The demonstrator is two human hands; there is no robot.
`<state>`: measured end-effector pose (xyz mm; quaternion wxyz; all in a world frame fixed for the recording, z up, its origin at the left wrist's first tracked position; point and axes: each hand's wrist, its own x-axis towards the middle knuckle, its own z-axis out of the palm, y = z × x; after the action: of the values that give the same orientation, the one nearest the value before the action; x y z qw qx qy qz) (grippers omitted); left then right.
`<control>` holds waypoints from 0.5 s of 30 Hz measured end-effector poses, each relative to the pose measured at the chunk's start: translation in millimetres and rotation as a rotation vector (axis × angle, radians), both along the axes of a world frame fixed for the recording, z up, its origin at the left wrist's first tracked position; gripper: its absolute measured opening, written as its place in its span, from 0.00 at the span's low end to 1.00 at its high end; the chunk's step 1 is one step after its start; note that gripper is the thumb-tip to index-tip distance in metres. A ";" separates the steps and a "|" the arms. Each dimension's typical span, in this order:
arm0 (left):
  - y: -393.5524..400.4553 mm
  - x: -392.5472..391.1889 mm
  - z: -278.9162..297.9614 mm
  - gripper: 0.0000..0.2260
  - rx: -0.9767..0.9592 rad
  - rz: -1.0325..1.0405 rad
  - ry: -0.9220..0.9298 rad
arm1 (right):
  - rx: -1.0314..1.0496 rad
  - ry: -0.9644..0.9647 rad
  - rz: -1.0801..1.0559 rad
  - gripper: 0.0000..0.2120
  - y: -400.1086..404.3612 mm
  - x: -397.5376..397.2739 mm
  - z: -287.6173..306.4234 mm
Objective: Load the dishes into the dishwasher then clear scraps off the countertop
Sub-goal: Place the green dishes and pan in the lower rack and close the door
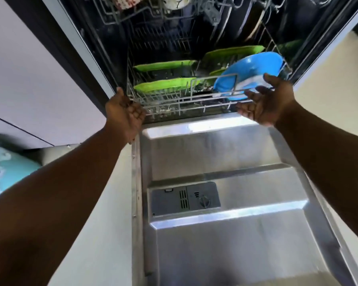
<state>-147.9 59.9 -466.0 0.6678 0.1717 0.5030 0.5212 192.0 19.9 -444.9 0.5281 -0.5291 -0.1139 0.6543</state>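
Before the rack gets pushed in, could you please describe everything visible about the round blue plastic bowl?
The round blue plastic bowl is glossy, with something pale on its near side. It leans tilted on the right of the grey wire lower rack, behind the front rail and beside green plates. The right hand hovers open before it; contact cannot be told.

The dishwasher's wire lower rack (165, 104) carries green plates (165, 65) standing on edge and a tilted blue bowl (256, 67) at its right.
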 end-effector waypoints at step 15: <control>-325.1 -46.9 -58.3 0.23 -0.769 -0.119 -0.066 | -0.789 -0.982 -0.081 0.19 -369.7 -46.0 -105.0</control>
<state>-194.8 -265.2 -524.3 0.7284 -0.0791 0.6289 0.2601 146.0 -349.8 -549.9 0.2035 -0.9267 -0.0731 0.3073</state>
